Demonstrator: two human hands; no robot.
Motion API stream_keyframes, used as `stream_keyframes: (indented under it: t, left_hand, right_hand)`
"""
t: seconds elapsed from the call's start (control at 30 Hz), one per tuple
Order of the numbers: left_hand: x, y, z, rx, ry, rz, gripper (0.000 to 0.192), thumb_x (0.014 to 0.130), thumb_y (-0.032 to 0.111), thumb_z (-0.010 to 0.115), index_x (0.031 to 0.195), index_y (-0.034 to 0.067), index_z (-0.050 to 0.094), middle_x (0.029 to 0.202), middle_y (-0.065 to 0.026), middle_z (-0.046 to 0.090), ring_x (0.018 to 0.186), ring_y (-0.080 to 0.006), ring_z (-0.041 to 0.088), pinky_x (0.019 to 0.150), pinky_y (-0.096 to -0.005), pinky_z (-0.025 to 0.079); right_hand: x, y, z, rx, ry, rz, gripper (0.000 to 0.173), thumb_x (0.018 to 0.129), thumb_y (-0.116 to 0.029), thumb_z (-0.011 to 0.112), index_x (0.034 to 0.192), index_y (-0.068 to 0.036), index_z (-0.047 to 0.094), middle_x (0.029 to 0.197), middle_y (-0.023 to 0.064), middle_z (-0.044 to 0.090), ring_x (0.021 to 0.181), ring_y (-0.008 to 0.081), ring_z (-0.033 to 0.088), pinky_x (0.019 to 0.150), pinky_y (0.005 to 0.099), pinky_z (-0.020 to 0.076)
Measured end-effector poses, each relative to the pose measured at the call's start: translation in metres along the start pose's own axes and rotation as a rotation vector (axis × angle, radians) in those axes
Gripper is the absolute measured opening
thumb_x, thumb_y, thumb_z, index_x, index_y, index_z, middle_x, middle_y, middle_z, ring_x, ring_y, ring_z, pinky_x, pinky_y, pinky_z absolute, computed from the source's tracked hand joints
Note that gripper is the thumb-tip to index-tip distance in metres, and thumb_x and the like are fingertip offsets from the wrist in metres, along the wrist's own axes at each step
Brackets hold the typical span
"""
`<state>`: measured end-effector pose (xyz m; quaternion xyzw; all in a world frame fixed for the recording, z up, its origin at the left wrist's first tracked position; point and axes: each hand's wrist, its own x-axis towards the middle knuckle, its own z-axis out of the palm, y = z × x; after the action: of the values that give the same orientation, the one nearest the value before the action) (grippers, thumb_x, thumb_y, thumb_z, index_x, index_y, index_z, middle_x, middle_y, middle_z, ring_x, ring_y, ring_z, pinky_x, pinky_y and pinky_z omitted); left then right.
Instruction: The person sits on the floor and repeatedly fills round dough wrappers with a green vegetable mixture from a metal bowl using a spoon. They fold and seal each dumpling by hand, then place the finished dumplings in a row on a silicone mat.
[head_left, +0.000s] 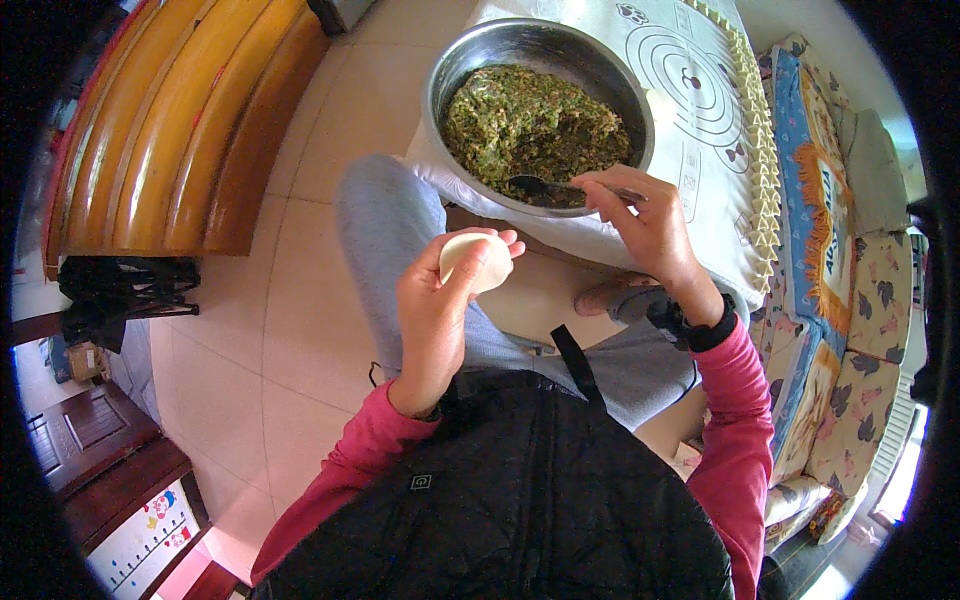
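A round dough wrapper lies across the fingers of my left hand, with the thumb pressed on top of it. My right hand grips a metal spoon by its handle. The spoon's dark bowl dips into a green chopped filling near the close rim. A large stainless steel bowl holds this filling, which is hollowed out towards the middle and near side. Another pale wrapper seems to rest just right of the bowl.
The bowl stands on a table with a white printed mat. Folded dumplings line the mat's right edge in rows. A floral sofa is on the right, slatted wooden furniture on the left. Tiled floor lies between.
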<state>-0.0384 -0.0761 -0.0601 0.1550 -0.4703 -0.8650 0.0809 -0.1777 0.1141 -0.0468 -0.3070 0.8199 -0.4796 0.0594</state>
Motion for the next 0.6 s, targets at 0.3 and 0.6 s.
stream_keyframes:
  t: [0.3,0.6]
  left_hand:
    - [0.006,0.002,-0.005,-0.200,0.092,-0.088,0.033,0.096,0.015,0.056,0.121,-0.006,0.054,0.115,-0.0198,0.062,0.108,-0.0301,0.063,0.093,-0.0364,0.051]
    - [0.020,0.005,-0.003,-0.502,0.074,-0.169,0.037,0.101,0.020,0.045,0.125,-0.008,0.047,0.128,-0.0188,0.055,0.121,-0.0287,0.054,0.104,-0.0374,0.043]
  right_hand:
    - [0.001,0.014,-0.010,0.544,0.153,0.447,0.026,0.096,-0.016,0.056,0.103,0.006,0.068,0.075,0.0026,0.062,0.063,0.0068,0.050,0.056,0.0214,0.0410]
    - [-0.002,0.019,-0.027,0.852,0.332,0.475,0.029,0.097,-0.018,0.056,0.108,0.007,0.066,0.077,0.0062,0.063,0.060,0.0089,0.052,0.057,0.0213,0.0432]
